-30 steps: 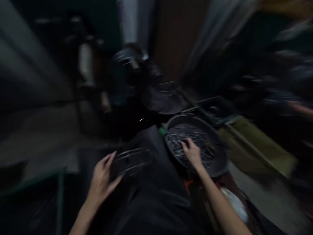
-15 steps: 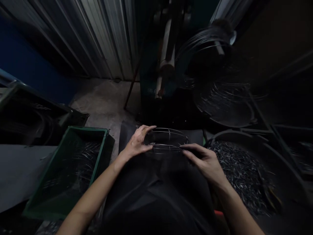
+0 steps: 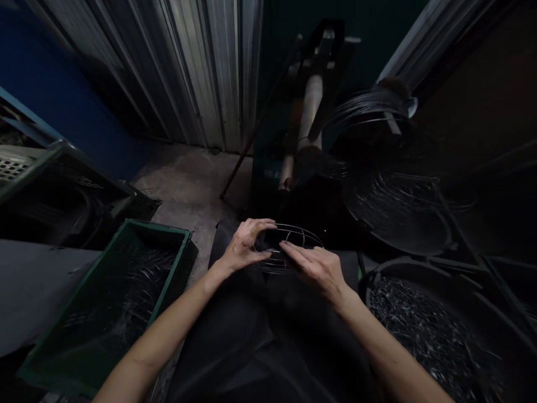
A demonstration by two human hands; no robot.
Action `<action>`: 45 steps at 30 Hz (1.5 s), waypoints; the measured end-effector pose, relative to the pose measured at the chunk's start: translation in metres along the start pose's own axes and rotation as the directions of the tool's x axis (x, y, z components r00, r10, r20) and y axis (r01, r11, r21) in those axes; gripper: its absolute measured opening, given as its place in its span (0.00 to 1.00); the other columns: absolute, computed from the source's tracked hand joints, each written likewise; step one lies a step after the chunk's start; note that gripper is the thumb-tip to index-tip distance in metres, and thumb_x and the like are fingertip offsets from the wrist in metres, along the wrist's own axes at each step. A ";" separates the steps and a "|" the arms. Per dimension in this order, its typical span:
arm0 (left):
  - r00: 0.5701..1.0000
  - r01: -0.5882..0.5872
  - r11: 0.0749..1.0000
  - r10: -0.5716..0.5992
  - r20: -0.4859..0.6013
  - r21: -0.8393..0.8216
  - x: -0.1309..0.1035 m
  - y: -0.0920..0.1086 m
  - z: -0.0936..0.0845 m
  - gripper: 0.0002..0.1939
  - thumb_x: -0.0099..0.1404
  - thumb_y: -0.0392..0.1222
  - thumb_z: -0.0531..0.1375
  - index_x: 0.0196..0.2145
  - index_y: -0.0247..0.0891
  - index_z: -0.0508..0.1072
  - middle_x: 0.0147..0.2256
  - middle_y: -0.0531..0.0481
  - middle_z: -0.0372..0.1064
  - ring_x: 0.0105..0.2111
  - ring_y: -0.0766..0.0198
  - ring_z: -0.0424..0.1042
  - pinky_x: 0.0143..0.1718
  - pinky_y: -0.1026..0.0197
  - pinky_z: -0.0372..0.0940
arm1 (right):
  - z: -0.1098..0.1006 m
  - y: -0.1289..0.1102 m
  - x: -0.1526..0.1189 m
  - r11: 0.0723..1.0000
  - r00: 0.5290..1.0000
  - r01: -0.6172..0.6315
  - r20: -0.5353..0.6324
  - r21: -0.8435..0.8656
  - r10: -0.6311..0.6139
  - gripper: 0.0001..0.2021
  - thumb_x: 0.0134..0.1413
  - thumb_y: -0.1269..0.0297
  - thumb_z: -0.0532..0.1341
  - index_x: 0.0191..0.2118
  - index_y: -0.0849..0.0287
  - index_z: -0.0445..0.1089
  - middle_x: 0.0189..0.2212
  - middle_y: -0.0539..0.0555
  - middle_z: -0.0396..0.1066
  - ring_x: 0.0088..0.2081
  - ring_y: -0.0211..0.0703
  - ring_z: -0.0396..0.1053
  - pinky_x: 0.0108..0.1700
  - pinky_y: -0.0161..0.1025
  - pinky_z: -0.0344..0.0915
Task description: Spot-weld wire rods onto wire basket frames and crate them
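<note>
A round wire frame [image 3: 302, 236] of thin shiny rings, joined by short cross wires, is held low in front of my body, over a dark apron [image 3: 268, 330]. Its left side is in the grip of my left hand [image 3: 241, 246], with the fingers over the far rings and the thumb on the near ones. My right hand [image 3: 321, 270] lies across the near right part, its fingers together and reaching over the rings toward the middle. The right thumb is mostly hidden, and the hand covers part of the wires.
On the left, a green crate [image 3: 184, 249] contains thin curved wire pieces. A round tub [image 3: 388, 264] full of short metal pieces stands at the right. Ahead is a dark machine with a protruding metal bar [image 3: 311, 106]. Looped wire [image 3: 369, 106] hangs beside it.
My right hand has slid left along the wire frame, from its right edge to nearer the middle. My left hand keeps its grip. The whole view has shifted slightly.
</note>
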State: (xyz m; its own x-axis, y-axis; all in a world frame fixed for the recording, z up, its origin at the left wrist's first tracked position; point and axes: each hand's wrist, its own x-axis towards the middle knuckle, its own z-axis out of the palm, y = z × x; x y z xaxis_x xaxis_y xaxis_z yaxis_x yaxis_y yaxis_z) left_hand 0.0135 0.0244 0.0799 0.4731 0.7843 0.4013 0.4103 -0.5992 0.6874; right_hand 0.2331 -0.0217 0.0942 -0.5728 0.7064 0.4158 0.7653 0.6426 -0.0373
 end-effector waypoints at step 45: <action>0.986 -0.123 0.991 0.128 -0.107 0.056 0.088 -0.082 0.011 0.29 0.53 0.38 0.67 0.51 0.40 0.65 0.52 0.41 0.65 0.51 0.53 0.66 0.52 0.47 0.61 | 0.041 0.077 0.059 0.926 0.944 0.122 -0.248 -0.358 -0.220 0.15 0.62 0.74 0.55 0.49 0.53 0.72 0.47 0.50 0.73 0.24 0.33 0.64 0.28 0.37 0.56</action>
State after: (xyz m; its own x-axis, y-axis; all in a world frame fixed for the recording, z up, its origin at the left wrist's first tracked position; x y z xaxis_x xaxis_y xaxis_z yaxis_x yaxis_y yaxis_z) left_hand 0.0303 0.1413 0.0521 0.4353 0.7136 0.5489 0.3917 -0.6991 0.5982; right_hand 0.2465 0.0817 0.0786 -0.6362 0.4517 0.6255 0.7438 0.5745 0.3416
